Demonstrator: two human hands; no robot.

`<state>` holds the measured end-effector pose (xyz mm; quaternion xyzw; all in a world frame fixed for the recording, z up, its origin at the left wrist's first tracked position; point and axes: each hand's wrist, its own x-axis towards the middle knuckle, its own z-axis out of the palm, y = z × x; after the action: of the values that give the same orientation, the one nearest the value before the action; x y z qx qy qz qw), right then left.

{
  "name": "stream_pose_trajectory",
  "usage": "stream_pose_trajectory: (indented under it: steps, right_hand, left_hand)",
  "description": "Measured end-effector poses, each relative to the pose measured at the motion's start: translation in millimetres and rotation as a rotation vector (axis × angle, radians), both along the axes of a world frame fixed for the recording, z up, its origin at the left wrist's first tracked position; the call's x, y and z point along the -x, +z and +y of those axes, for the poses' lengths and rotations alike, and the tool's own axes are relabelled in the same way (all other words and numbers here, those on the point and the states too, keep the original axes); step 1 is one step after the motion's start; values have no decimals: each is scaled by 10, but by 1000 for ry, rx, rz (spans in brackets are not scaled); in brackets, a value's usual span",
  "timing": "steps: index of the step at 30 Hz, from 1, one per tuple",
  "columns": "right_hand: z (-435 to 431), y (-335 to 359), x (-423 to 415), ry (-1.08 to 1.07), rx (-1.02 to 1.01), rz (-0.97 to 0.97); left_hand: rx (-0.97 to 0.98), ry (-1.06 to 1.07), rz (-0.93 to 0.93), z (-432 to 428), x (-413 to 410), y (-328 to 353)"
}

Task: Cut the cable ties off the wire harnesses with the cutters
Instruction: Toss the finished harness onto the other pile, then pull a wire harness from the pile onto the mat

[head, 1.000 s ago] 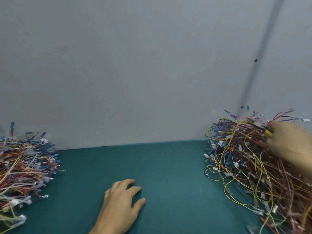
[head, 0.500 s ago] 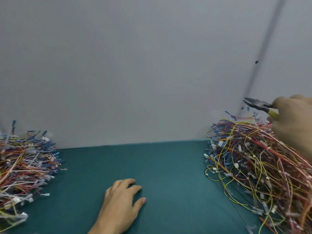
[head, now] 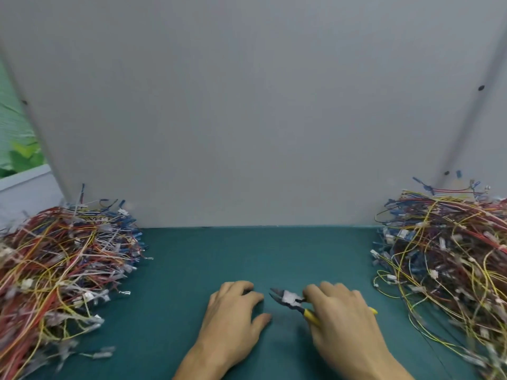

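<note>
cutters (head: 288,297): dull metal head, yellow plastic grips | mat (head: 205,270): matt teal | wall (head: 247,105): smooth grey

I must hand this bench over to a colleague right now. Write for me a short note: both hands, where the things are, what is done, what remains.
Left hand: open, palm down on the green mat, holds nothing.
Right hand: grips the yellow-handled cutters close to the mat, tips toward the left hand, jaws slightly apart.
Wire harnesses: one pile at left, one pile at right; neither hand touches them.
Done: cutters in hand; no cut tie can be made out.
Left to do: take a harness, cut its ties. Which pile is finished, I cannot tell.
</note>
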<state>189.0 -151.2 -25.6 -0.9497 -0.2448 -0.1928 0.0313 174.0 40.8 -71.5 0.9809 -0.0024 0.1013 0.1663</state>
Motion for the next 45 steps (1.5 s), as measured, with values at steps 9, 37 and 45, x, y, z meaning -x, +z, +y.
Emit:
stream_pose_trajectory:
  steps: [9, 37, 45]
  right_hand:
    - [-21, -465, -119, 78, -133, -76]
    - [95, -414, -175, 152, -451, -129]
    - [109, -397, -221, 106, -326, -68]
  left_hand:
    - [-39, 63, 86, 58, 76, 175]
    - [-148, 1002, -323, 2167, 351, 1356]
    - [-100, 951, 75, 2595, 429, 1313]
